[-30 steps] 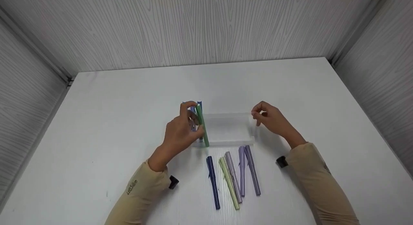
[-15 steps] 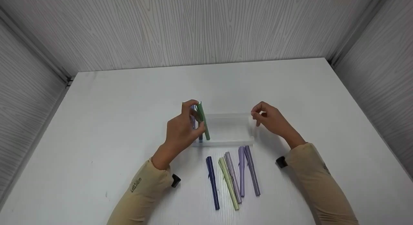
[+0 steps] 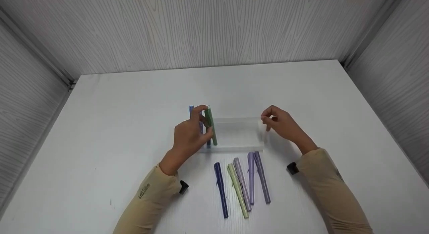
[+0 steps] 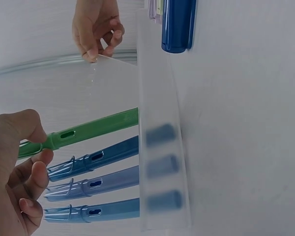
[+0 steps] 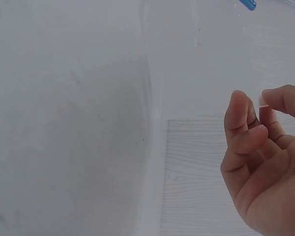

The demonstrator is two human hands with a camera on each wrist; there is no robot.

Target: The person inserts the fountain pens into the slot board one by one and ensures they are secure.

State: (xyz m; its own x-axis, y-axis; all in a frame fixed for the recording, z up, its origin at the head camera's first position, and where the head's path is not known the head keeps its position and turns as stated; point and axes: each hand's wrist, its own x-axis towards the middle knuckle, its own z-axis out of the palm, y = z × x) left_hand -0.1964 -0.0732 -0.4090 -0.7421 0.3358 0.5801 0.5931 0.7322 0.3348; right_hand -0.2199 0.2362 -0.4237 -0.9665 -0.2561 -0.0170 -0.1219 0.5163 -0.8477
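My left hand (image 3: 189, 136) pinches a green pen (image 4: 98, 129) between thumb and fingers over the left part of a clear plastic tray (image 3: 241, 149). The pen's lower end meets the inner edge of the tray's front wall in the left wrist view. Beside it lie a dark blue pen (image 4: 108, 156), a periwinkle pen (image 4: 118, 180) and a lighter blue pen (image 4: 118, 209), their ends showing blurred through that frosted wall. The left hand partly hides these in the head view. With thumb and finger, my right hand (image 3: 280, 124) pinches the tray's far right corner.
In front of the tray several capped pens lie on the white table (image 3: 100, 133): a navy pen (image 3: 221, 190), a light green pen (image 3: 238, 191), a pale mauve pen (image 3: 242, 185), a lilac pen (image 3: 251, 178) and a greyish purple pen (image 3: 262, 177). Wood-grain panels (image 3: 214, 29) surround the table.
The green pen's lower end has shifted back from over the tray's front wall to just behind it. My left hand has moved slightly right; the right hand stays at the corner.
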